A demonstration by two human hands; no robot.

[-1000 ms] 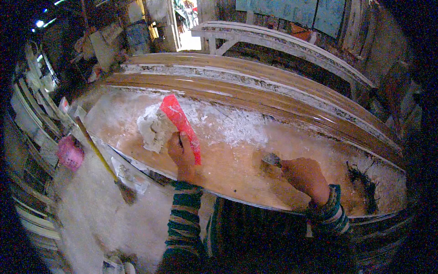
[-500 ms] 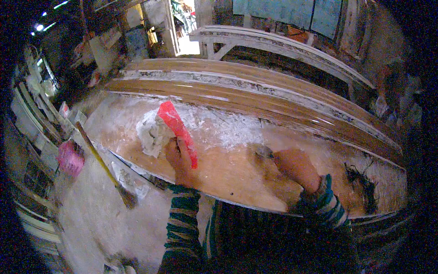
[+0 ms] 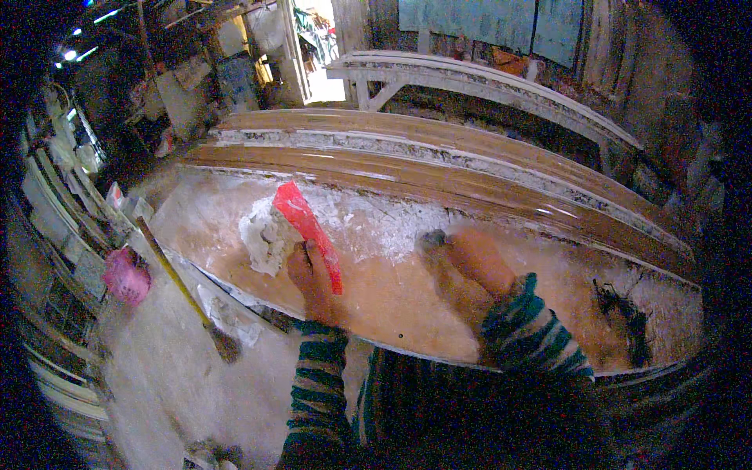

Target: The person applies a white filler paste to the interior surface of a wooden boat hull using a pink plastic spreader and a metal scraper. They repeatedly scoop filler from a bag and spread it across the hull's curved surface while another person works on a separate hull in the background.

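My left hand (image 3: 308, 274) is closed around a bent red strip (image 3: 307, 219), which looks like plastic, on a wooden board (image 3: 376, 313). A whitish, lumpy mass like putty (image 3: 262, 239) lies against the strip's left side; how the two join is unclear. My right hand (image 3: 478, 258) is closed on a small grey tool (image 3: 431, 239), perhaps a scraper, at the right edge of a white smeared patch (image 3: 368, 223). Blur and my fingers hide most of it.
Long brown mouldings (image 3: 439, 184) run along the board's far side. A dark tangle of fibres (image 3: 624, 321) lies at its right end. Left of the board stand a yellow-handled brush (image 3: 176, 274) and a pink bundle (image 3: 125, 276). A whitish trestle (image 3: 486, 86) stands behind.
My right hand has moved left and slightly away from me with the grey tool, towards the white patch. My left hand keeps the red strip in nearly the same place.
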